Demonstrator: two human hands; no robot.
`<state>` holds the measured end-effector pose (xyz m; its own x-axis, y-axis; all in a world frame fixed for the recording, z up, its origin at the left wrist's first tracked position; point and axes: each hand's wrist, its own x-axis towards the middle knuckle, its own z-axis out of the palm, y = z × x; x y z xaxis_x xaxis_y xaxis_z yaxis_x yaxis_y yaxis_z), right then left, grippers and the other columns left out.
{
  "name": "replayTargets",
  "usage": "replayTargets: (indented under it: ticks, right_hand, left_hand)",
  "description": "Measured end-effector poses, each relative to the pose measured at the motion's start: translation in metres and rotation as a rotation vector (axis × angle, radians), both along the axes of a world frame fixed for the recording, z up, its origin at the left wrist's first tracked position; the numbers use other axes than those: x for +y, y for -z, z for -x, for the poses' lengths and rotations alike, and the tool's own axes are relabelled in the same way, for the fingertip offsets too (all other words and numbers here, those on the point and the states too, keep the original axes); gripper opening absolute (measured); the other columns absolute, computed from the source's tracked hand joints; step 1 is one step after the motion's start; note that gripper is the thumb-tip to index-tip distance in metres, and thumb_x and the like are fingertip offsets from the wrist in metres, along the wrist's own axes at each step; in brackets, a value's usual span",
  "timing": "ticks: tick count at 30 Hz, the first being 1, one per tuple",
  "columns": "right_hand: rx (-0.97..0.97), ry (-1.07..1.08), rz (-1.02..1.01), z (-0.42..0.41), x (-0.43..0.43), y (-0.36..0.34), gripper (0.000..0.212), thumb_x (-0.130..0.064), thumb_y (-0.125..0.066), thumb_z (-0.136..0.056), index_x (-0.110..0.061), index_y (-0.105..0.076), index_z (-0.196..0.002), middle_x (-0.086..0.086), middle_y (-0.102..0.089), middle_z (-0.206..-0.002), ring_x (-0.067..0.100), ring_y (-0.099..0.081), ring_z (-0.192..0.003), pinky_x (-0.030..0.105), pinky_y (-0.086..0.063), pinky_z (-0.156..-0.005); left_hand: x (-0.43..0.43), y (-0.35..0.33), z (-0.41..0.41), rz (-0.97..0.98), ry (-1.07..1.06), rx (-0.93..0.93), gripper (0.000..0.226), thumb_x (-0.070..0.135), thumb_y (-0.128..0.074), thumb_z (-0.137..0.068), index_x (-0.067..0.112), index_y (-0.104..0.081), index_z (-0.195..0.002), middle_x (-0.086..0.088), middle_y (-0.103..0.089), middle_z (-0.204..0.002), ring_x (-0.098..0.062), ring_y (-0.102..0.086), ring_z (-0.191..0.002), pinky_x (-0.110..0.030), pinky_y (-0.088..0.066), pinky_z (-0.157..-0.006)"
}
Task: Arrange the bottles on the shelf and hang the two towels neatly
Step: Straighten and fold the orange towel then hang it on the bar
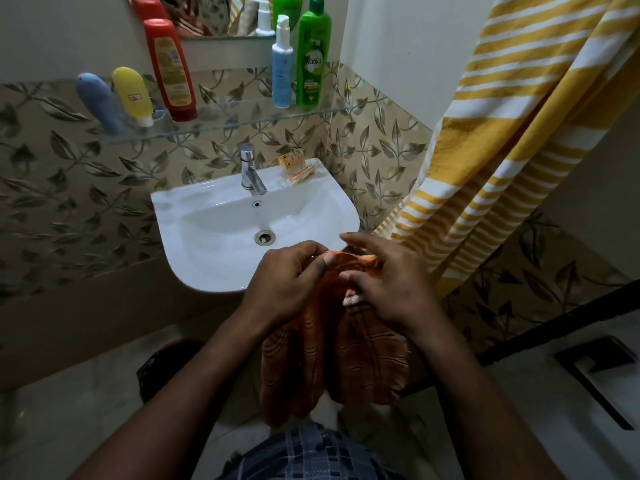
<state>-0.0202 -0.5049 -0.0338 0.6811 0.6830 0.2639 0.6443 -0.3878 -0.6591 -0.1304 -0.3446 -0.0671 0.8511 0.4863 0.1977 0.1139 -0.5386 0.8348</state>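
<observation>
An orange patterned towel (349,358) hangs down in front of the sink, bunched at its top edge. My left hand (287,282) pinches that top edge with curled fingers. My right hand (391,282) grips the towel beside it, index finger stretched out. A yellow and white striped towel (512,133) hangs on the right wall. On the glass shelf (242,123) stand a blue tube (98,102), a yellow tube (133,95), a red bottle (169,67), a white-blue pump bottle (282,67) and a green bottle (311,60).
The white sink (194,237) with a chrome tap (251,169) sits below the shelf; an orange wrapper (298,168) lies on its back rim. A mirror (214,12) is above. A black rail (554,320) runs at the right. A dark floor drain (595,375) lies lower right.
</observation>
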Motion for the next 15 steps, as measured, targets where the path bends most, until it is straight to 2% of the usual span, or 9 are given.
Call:
replayTargets:
  ticks: [2, 4, 6, 8, 11, 13, 15]
  right_hand:
    - [0.011, -0.074, 0.007, 0.012, 0.010, 0.003, 0.060, -0.008, -0.081, -0.080, -0.029, -0.070, -0.135, -0.008, -0.074, -0.125, 0.006, -0.067, -0.113, 0.022, -0.053, -0.097]
    - [0.016, -0.037, 0.021, 0.015, 0.015, 0.005, 0.055, -0.003, -0.073, -0.081, -0.028, -0.072, -0.130, -0.005, -0.078, -0.116, 0.009, -0.070, -0.104, 0.019, -0.055, -0.086]
    - [0.031, 0.026, 0.025, 0.011, 0.014, 0.005, 0.040, -0.002, -0.073, -0.083, -0.024, -0.077, -0.116, -0.003, -0.079, -0.100, 0.007, -0.070, -0.088, 0.011, -0.051, -0.070]
    - [0.023, 0.066, 0.018, 0.007, 0.012, 0.002, 0.027, -0.005, -0.076, -0.082, -0.023, -0.080, -0.101, -0.007, -0.078, -0.088, 0.002, -0.068, -0.078, 0.012, -0.050, -0.066]
    - [0.028, 0.153, -0.025, -0.003, 0.004, -0.003, 0.019, -0.006, -0.078, -0.080, -0.024, -0.080, -0.087, -0.012, -0.074, -0.078, -0.004, -0.066, -0.075, 0.007, -0.045, -0.065]
    - [0.022, 0.223, -0.042, -0.012, -0.002, -0.006, 0.022, -0.005, -0.079, -0.079, -0.027, -0.078, -0.083, -0.014, -0.072, -0.076, -0.007, -0.064, -0.073, 0.010, -0.047, -0.065]
    - [0.016, 0.271, -0.038, -0.020, -0.006, -0.007, 0.023, -0.005, -0.078, -0.080, -0.029, -0.077, -0.082, -0.015, -0.071, -0.075, -0.007, -0.064, -0.073, 0.013, -0.049, -0.065]
  left_hand:
    - [-0.004, -0.003, -0.003, -0.010, 0.052, 0.005, 0.030, 0.049, -0.055, -0.098, 0.029, -0.077, -0.100, 0.010, -0.076, -0.083, -0.006, -0.070, -0.079, -0.039, -0.055, -0.072]
    - [-0.006, -0.007, -0.004, -0.018, 0.067, -0.029, 0.030, 0.050, -0.056, -0.098, 0.029, -0.079, -0.098, 0.010, -0.075, -0.078, -0.005, -0.069, -0.074, -0.038, -0.054, -0.069]
    - [-0.006, -0.008, -0.003, -0.034, 0.066, -0.061, 0.023, 0.048, -0.066, -0.098, 0.029, -0.078, -0.095, 0.015, -0.070, -0.068, 0.000, -0.066, -0.065, -0.029, -0.051, -0.061]
    - [-0.004, -0.008, 0.003, -0.097, 0.063, -0.036, 0.014, 0.043, -0.075, -0.094, 0.032, -0.072, -0.103, 0.017, -0.063, -0.061, 0.002, -0.061, -0.059, -0.015, -0.042, -0.054]
    - [0.004, 0.003, 0.014, -0.089, 0.003, 0.012, 0.020, 0.029, -0.076, -0.093, 0.035, -0.060, -0.103, 0.009, -0.062, -0.061, -0.007, -0.060, -0.057, -0.025, -0.045, -0.055]
    - [0.011, 0.013, 0.022, -0.015, -0.039, 0.020, 0.016, 0.026, -0.076, -0.093, 0.033, -0.062, -0.096, 0.012, -0.059, -0.058, -0.007, -0.054, -0.054, -0.029, -0.042, -0.056]
    - [0.015, 0.021, 0.028, 0.110, -0.037, 0.016, 0.011, 0.033, -0.078, -0.091, 0.031, -0.067, -0.091, 0.014, -0.057, -0.060, -0.003, -0.051, -0.056, -0.030, -0.042, -0.060]
